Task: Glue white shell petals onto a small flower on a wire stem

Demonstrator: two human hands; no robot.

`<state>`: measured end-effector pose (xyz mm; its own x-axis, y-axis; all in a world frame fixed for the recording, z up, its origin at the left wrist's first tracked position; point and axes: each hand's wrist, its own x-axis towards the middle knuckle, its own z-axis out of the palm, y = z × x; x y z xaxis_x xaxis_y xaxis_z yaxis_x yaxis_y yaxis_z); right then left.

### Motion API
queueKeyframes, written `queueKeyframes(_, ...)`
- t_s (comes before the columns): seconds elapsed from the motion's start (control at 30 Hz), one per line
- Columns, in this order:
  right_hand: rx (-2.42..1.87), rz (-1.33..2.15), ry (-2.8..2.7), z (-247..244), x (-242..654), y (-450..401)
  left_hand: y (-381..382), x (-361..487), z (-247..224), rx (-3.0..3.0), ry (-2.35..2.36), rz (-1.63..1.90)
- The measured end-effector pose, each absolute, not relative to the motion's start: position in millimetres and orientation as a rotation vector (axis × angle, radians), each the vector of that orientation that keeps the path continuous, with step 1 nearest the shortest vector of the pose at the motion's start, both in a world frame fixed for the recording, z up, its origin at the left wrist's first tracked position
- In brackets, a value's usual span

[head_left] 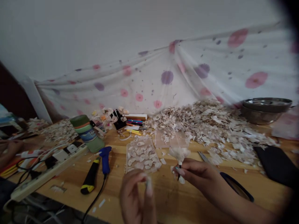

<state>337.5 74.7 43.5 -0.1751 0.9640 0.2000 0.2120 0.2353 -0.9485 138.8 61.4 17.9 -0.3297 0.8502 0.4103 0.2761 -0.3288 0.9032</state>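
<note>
My right hand pinches the dark thin stem of a whitish petal flower, which stands upright above its fingertips. Small pale petals hang beside the stem at the fingers. My left hand is raised at the bottom centre, blurred, with thumb and forefinger curled towards each other; whether anything small is between them I cannot make out. Behind it lies a clear tray of separate pale petals. A second clear compartment tray sits to its right, partly under loose petals.
A blue glue gun, a black-yellow tool, a green bottle and a power strip are on the left. Scissors, a black slab, a petal heap and metal bowls are right. Another person's hand shows far left.
</note>
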Motion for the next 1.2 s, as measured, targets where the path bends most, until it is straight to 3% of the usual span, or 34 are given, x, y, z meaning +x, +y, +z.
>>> queueKeyframes(0.1,-1.104,1.099,-1.568,43.7,335.6,71.7,70.4,161.2,21.1,1.403,1.226,1.808)
queueKeyframes(0.27,-1.076,1.181,-1.554,35.0,331.9,70.2,75.5,177.2,18.6,1.377,1.112,1.265)
queueKeyframes(0.4,-0.966,1.082,-1.627,29.8,327.1,72.2,78.4,186.3,15.6,1.335,0.924,1.138)
queueKeyframes(0.73,-0.938,0.371,-2.156,43.2,338.0,69.7,79.8,184.0,13.8,1.122,0.814,1.181)
queueKeyframes(0.97,-0.904,0.200,-2.142,40.6,336.7,64.5,86.9,167.2,-0.6,1.601,0.767,1.285)
queueKeyframes(1.2,-0.862,0.099,-2.154,37.6,336.2,74.1,83.0,174.1,5.6,1.579,0.859,1.455)
